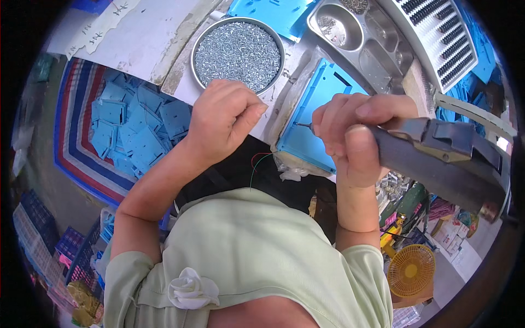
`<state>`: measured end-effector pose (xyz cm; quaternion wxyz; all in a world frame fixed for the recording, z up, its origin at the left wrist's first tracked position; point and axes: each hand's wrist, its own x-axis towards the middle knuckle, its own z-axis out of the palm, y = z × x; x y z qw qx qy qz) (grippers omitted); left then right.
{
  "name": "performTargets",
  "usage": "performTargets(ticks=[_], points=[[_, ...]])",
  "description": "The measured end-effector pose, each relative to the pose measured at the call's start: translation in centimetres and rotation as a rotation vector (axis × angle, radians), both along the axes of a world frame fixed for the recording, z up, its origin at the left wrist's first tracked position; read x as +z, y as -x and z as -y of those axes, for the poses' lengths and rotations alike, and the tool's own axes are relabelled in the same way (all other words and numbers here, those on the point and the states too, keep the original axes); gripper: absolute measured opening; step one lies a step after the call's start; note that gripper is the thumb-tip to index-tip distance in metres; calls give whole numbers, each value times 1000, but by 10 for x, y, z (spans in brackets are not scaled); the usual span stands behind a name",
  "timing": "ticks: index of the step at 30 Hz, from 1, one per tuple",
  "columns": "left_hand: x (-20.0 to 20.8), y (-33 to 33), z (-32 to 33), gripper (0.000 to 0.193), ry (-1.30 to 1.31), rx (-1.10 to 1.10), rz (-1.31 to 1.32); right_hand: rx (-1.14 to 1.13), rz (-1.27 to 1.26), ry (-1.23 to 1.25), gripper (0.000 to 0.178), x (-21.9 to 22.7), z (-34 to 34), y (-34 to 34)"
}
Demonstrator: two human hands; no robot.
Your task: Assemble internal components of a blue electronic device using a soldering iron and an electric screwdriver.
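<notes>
My right hand (350, 128) grips a dark electric screwdriver (437, 161) tilted across the work surface. Its thin bit is over a blue plastic panel (299, 141), but I cannot tell whether the tip touches it. The panel lies on a pad wrapped in clear plastic. My left hand (227, 117) is closed, thumb pressed to the curled fingers, near the lower edge of a round metal dish (193, 63). Whatever it may hold is hidden. Small silvery screws (238, 54) fill the dish.
A metal compartment tray (358, 46) and a white tray with rows of black parts (451, 38) stand at the far right. Many blue panels (131, 123) lie in a stripe-lined bin (74, 131) at left. Lower right, there is a yellow fan (410, 268).
</notes>
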<state>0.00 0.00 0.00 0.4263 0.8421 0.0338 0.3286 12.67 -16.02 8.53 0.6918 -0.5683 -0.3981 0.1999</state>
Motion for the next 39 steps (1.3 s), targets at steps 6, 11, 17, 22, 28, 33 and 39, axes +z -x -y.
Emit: performTargets(ticks=[6,11,17,22,28,33,39], points=[[1,9,-2,22,-112,-107,-64,158,201,101,35,-15,-2,-5],[10,4,15,20,-144,-51,-62,98,133,16,30,-10,-5,-1],[18,3,24,27,-76,-119,-53,303,-23,-165,27,30,1,-6],[20,2,28,18,-47,-128,-90,240,8,-140,29,27,0,3],[33,6,19,38,-168,-147,-170,225,-167,-238,38,15,10,14],[38,8,-10,46,-110,-28,-130,132,-151,-165,35,2,16,31],[19,11,-5,40,-116,23,-144,79,136,41,33,-8,8,47]])
